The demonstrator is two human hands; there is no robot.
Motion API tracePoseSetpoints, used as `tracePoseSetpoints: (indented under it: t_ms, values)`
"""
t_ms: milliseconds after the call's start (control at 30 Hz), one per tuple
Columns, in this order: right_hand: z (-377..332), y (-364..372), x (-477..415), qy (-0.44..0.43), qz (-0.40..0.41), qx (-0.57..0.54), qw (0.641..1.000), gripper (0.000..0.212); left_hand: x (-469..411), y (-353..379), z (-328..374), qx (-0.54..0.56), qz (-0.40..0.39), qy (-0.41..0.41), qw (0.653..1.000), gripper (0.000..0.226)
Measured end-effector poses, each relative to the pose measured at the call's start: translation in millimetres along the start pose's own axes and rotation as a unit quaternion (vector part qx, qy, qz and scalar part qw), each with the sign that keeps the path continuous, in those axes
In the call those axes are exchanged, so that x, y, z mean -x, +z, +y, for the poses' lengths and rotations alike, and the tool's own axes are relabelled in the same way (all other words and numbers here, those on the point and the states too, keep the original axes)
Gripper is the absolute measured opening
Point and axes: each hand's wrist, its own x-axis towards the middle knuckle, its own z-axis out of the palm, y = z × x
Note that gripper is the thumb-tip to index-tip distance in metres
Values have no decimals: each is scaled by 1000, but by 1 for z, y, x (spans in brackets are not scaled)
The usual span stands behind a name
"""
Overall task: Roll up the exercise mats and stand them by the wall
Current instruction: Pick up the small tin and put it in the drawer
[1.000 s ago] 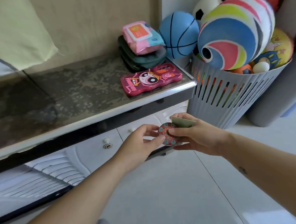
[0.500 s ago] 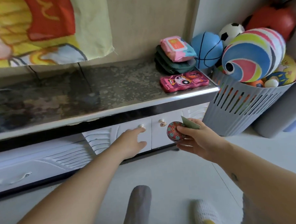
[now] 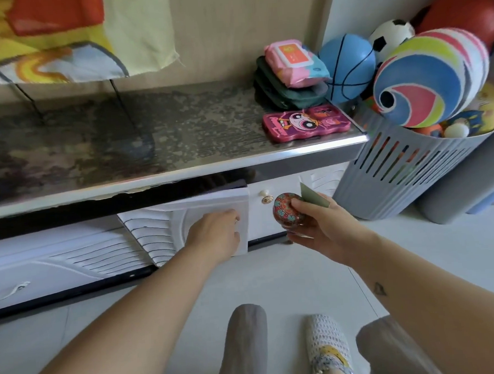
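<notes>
White door point(image 3: 184, 218) of the low cabinet stands ajar at mid-scene; the left hand point(image 3: 213, 231) holds it near its right edge, fingers curled about the knob there; the right hand point(image 3: 319, 226), just to the right, grips a small patterned tin point(image 3: 287, 210) with a green card point(image 3: 313, 197) pinched behind it. On the dark shelf point(image 3: 151, 140) above lie a pink case point(image 3: 305, 123) and stacked pouches; a slotted grey basket point(image 3: 397, 179) of balls stands on the floor to the right.

No mat lies flat in this view; a grey roll point(image 3: 463, 187) at the far right, just behind the basket, may be one already rolled, though I cannot tell for sure. Such a mat is likely light, soft and springy, inclined to uncurl; best taken at a short end with both hands and rolled tight, then clasped round its middle and stood on end against the wall. Both hands are occupied, so tin and card probably need setting down first.
</notes>
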Motion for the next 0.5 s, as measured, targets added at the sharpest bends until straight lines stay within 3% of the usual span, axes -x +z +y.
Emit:
tracePoseSetpoints:
  t_ms: [167, 300, 500]
  values:
    - [-6, 29, 17, -45, -43, -10, 998, 25, 48, 2, -9, 18, -6, 58, 998, 35]
    - [16, 61, 29, -36, -69, 15, 997, 29, 85, 3, -23, 27, -15, 72, 997, 31]
    - [34, 78, 46, 45, -131, 103, 985, 32, 141, 1, -43, 134, 1, 7, 991, 23]
